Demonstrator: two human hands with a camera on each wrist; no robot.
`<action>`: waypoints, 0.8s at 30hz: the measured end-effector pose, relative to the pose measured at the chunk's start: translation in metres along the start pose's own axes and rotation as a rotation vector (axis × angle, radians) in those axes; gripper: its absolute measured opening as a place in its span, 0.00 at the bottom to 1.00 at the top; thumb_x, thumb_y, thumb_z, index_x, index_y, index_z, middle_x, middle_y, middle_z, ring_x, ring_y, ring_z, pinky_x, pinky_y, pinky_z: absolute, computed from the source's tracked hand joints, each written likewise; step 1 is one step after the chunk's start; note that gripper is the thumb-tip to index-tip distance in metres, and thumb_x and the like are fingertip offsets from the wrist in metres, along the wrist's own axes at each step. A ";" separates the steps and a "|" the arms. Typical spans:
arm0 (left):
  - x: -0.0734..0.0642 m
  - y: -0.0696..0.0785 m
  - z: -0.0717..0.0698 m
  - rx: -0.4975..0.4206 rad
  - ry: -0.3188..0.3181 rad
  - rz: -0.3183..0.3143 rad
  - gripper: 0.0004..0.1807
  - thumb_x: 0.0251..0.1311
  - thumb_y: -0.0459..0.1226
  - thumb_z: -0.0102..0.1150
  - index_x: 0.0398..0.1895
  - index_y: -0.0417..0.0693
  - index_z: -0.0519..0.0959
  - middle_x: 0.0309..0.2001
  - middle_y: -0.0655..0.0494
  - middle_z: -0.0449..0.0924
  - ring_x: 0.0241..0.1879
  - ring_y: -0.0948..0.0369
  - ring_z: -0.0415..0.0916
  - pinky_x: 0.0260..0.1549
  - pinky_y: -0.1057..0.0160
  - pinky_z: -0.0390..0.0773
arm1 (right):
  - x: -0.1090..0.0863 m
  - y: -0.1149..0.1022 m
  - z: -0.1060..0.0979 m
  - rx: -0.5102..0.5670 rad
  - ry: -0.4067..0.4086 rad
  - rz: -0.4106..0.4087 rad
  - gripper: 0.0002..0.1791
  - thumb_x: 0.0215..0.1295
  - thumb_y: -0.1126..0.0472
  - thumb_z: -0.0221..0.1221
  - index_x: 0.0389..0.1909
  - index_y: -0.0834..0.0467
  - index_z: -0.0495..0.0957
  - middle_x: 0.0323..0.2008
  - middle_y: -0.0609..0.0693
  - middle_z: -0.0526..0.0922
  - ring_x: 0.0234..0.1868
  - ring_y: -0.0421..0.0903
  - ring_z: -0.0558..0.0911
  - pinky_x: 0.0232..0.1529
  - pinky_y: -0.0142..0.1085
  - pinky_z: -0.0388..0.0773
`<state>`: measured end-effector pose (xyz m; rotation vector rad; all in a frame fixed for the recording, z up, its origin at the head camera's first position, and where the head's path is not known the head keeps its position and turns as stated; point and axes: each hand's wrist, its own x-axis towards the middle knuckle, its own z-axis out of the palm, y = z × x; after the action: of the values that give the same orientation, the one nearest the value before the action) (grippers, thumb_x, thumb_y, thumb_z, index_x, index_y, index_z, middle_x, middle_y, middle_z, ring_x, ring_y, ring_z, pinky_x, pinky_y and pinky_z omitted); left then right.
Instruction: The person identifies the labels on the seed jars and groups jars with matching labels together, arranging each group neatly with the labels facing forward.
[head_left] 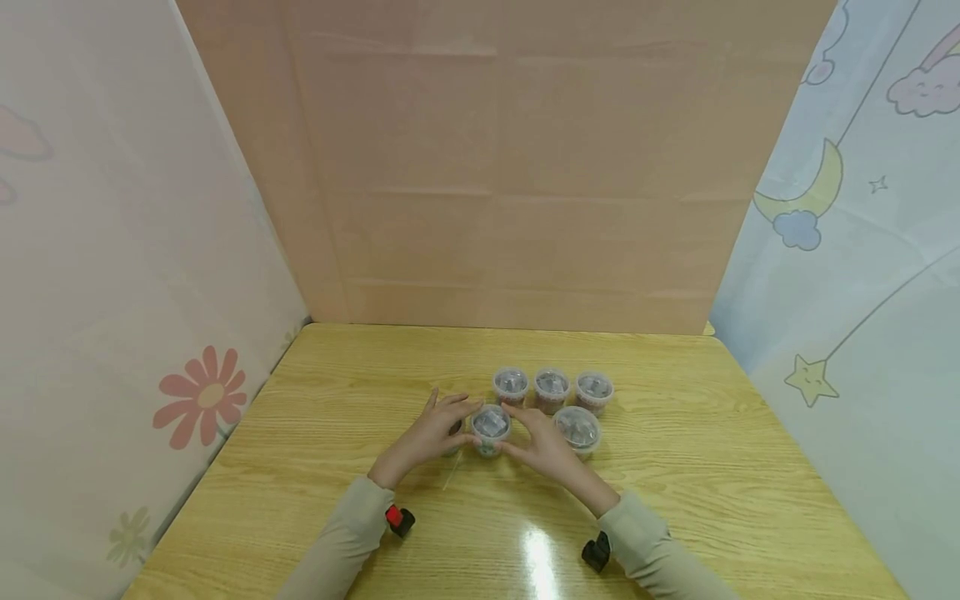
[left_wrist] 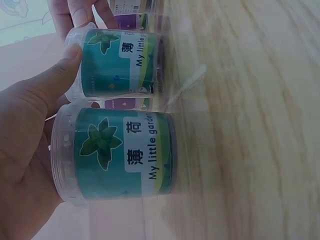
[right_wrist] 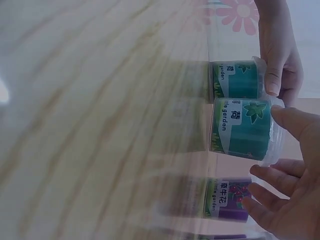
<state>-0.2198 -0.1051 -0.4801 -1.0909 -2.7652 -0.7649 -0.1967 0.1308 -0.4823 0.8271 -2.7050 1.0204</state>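
Two clear-lidded plastic tubs with teal labels, a mint leaf and "My little garden" stand side by side on the wooden table. My left hand point(head_left: 438, 429) and my right hand point(head_left: 543, 446) hold the mint tub point(head_left: 491, 423) between them, thumbs and forefingers around its lid rim. In the left wrist view the left thumb point(left_wrist: 67, 67) lies along that lid's edge. The other mint tub point(left_wrist: 122, 152) is under my left palm, mostly covered in the head view. On the right wrist view, the right thumb point(right_wrist: 292, 117) presses the held tub's lid.
Behind the hands stands a row of three lidded tubs point(head_left: 552, 385). A further tub point(head_left: 577, 427) is close by my right wrist. A purple-labelled tub point(right_wrist: 227, 199) shows beyond my right fingers. A tan panel point(head_left: 495, 167) rises at the table's back edge.
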 end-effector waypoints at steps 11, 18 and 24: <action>0.001 0.000 -0.003 -0.013 -0.037 0.022 0.36 0.55 0.52 0.58 0.64 0.43 0.66 0.63 0.51 0.69 0.66 0.45 0.58 0.62 0.31 0.36 | 0.000 0.002 0.003 -0.027 -0.010 -0.006 0.38 0.53 0.49 0.66 0.63 0.61 0.67 0.58 0.59 0.73 0.56 0.59 0.73 0.53 0.54 0.73; 0.001 0.001 -0.005 -0.027 -0.047 0.026 0.37 0.54 0.50 0.60 0.65 0.41 0.66 0.62 0.47 0.69 0.65 0.43 0.58 0.62 0.31 0.37 | 0.000 0.000 0.003 -0.036 -0.016 -0.013 0.39 0.54 0.48 0.65 0.64 0.62 0.65 0.59 0.59 0.72 0.58 0.59 0.72 0.54 0.56 0.71; 0.001 0.002 -0.006 -0.024 -0.048 0.019 0.38 0.52 0.52 0.60 0.64 0.43 0.66 0.62 0.49 0.69 0.65 0.45 0.59 0.62 0.32 0.37 | -0.001 -0.001 0.004 -0.047 -0.002 -0.038 0.39 0.54 0.49 0.65 0.64 0.62 0.64 0.60 0.62 0.71 0.58 0.62 0.70 0.53 0.58 0.71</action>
<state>-0.2197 -0.1064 -0.4739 -1.1535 -2.7871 -0.7817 -0.1948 0.1281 -0.4849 0.8684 -2.6924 0.9452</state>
